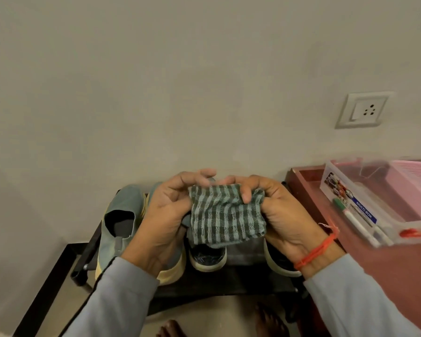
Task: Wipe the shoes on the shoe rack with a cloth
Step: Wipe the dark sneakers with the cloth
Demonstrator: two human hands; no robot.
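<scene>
Both hands pinch cloth at chest height: left hand, right hand, fingers curled on its top corners, likely folding a wiping pad | shoes wait below on rack

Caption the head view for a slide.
Both hands, left hand and right hand, hold a striped cloth above shoes on the shoe rack.

**Colours and patterns on my feed**

I see a folded woven cloth in teal and dark green checks. At nine o'clock of it, a grey-green slip-on shoe with a pale yellow sole. At six o'clock, a dark navy shoe, cream-rimmed. At three o'clock, an orange thread wristband, a reddish-brown tabletop, a pink plastic basket.
</scene>
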